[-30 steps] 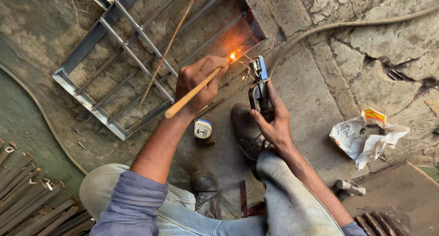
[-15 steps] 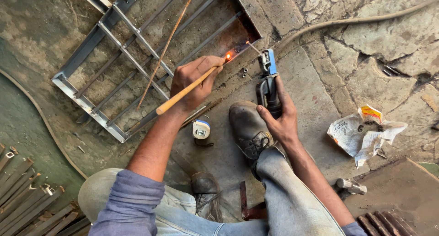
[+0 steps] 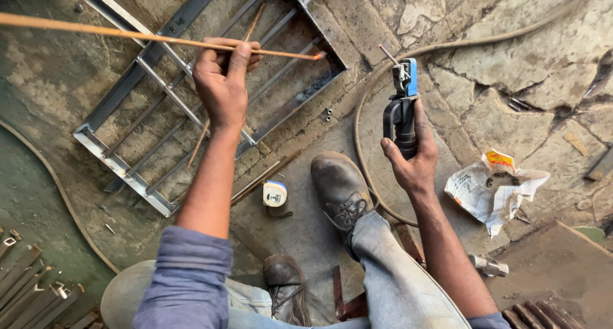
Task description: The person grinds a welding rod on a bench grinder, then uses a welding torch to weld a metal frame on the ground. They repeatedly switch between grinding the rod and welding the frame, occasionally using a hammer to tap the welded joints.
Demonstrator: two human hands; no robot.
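My left hand (image 3: 222, 80) pinches a long thin metal rod (image 3: 115, 34) that runs level from the left edge to a glowing orange tip near the grille's right corner. Under it a grey metal window grille (image 3: 121, 166) lies flat on the stone floor. My right hand (image 3: 412, 157) grips a blue and black welding electrode holder (image 3: 402, 102), held upright with a short stub in its jaws. The holder's cable (image 3: 364, 144) curves across the floor. My brown shoe (image 3: 338, 188) rests between the two hands.
A small white tape measure (image 3: 275, 194) lies next to the shoe. Crumpled newspaper (image 3: 495, 188) sits at the right. Cut steel sections (image 3: 32, 284) are stacked at the bottom left. A second shoe (image 3: 284, 284) is below, and a cracked stone floor (image 3: 511, 61) spreads around.
My left hand has lifted the rod off the grille corner and swung it level. The right hand has drawn the electrode holder back from the joint, and the bright spark is gone.
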